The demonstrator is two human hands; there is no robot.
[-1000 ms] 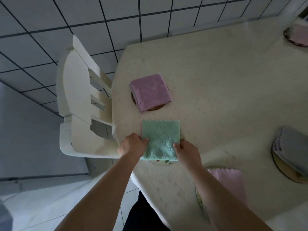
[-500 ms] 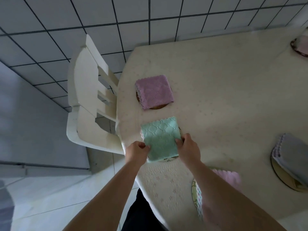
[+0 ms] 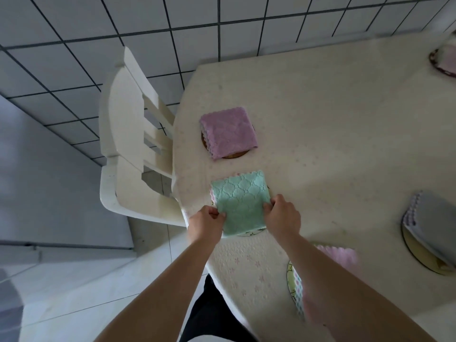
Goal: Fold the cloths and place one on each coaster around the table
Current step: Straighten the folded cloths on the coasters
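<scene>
Nearest us, a folded pink cloth [image 3: 341, 257] lies on a patterned coaster [image 3: 291, 280] at the near edge of the surface [image 3: 345, 134], partly hidden by our right forearm; that spot looks done. Next out, our left hand [image 3: 206, 222] and right hand [image 3: 283, 217] each pinch a side edge of the folded green cloth [image 3: 240, 202], fingers curled onto the fabric. It lies flat over a pale coaster [image 3: 249, 233] whose rim peeks out at its near side, so we judge this placement is nearly finished, just squaring up and letting go. To the right, a grey cloth [image 3: 434, 218] sits on its coaster [image 3: 419, 257]. Further out, a second pink cloth [image 3: 229, 132] covers a brown coaster [image 3: 233, 155]. At the far right corner another covered coaster [image 3: 444, 60] shows, blurred. Every coaster in view has a cloth; coasters out of frame we cannot judge.
</scene>
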